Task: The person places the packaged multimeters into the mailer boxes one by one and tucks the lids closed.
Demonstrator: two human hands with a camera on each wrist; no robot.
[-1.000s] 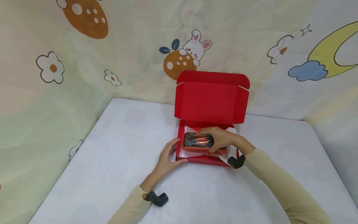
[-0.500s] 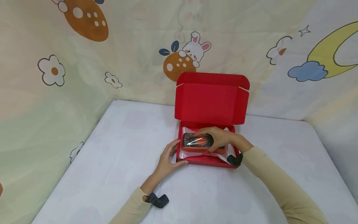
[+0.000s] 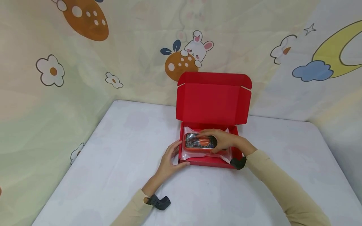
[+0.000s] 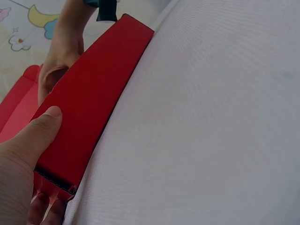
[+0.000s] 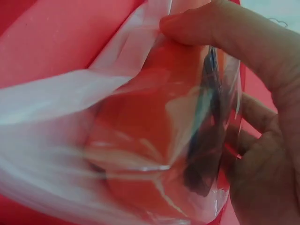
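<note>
- Spreading beneath everything, a white tabletop with rounded far corners reaches back to a pale cloth backdrop hung behind and on both sides.
- The cloth carries cartoon prints: a white bunny on an orange spotted fruit, outlined flowers, a yellow moon and a blue cloud.
- A red cardboard box sits toward the table's far edge, its lid raised at the back, in front of the cloth.
- An orange digital multimeter lies inside the box, black face up, within a clear plastic bag whose loose folds spread around it.
- The left hand grips the box's near left corner, thumb on the front wall and fingers against the left side; the multimeter is just beyond it, across that wall.
- The right hand reaches in from the right and holds the bagged multimeter, thumb on its near orange side, fingers over its face; the right wrist view leaves some fingers partly hidden.
- Beige sleeves cover both forearms, with a dark wrist device at each wrist.
</note>
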